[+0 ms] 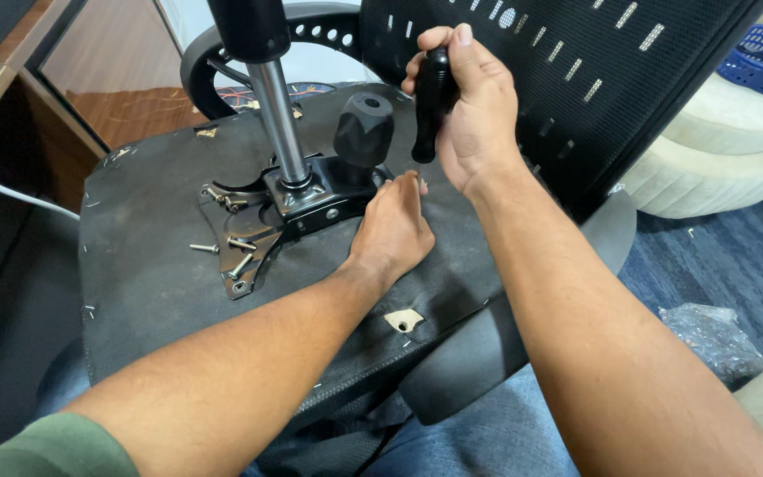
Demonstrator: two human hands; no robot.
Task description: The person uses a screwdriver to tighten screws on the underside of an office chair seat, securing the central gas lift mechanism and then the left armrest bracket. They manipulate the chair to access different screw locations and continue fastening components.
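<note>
Black fabric covers the upturned seat, which lies across the person's lap. Right hand is clamped around a screwdriver, held upright with its tip at the right edge of the metal bracket. Left hand rests on the seat, fingers pinched beside the tip; whether they hold a fastener cannot be told. Loose screws lie left of the bracket. Recommended: keep the shaft vertical, press firmly, steady the tip.
</note>
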